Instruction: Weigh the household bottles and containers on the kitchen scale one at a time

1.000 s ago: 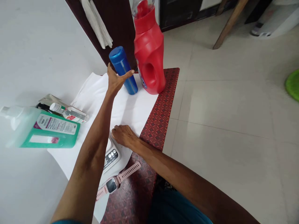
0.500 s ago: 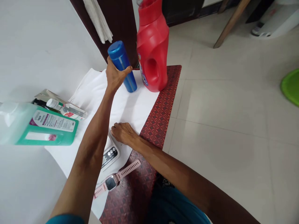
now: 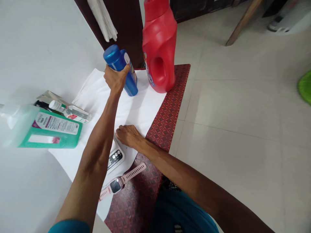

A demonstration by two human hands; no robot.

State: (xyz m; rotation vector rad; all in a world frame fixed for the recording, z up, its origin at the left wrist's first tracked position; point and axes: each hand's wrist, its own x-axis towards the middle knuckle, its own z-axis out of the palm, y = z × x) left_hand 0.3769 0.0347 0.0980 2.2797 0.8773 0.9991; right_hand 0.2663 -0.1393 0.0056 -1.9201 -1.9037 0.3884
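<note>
My left hand (image 3: 115,77) is wrapped round a blue cylindrical bottle (image 3: 131,86) with a shiny blue lid. The bottle tilts a little over the white cloth (image 3: 143,106). Just behind it stands a second blue container (image 3: 133,73) with a printed label, partly covered. My right hand (image 3: 128,135) rests on the cloth with its fingers curled in, and I see nothing in it. Beside that hand lies a white digital kitchen scale (image 3: 116,158), partly hidden by my left forearm.
A big red detergent jug (image 3: 161,48) stands near the far table corner. To the left are a large green liquid jug (image 3: 60,129) and a clear bottle (image 3: 79,115). A pink watch (image 3: 115,185) lies near the front of the red-patterned table (image 3: 167,126). White fabric (image 3: 103,21) hangs behind.
My left hand has shifted the blue bottle to the left, uncovering the labelled blue container behind it. My right hand has stayed in place beside the scale.
</note>
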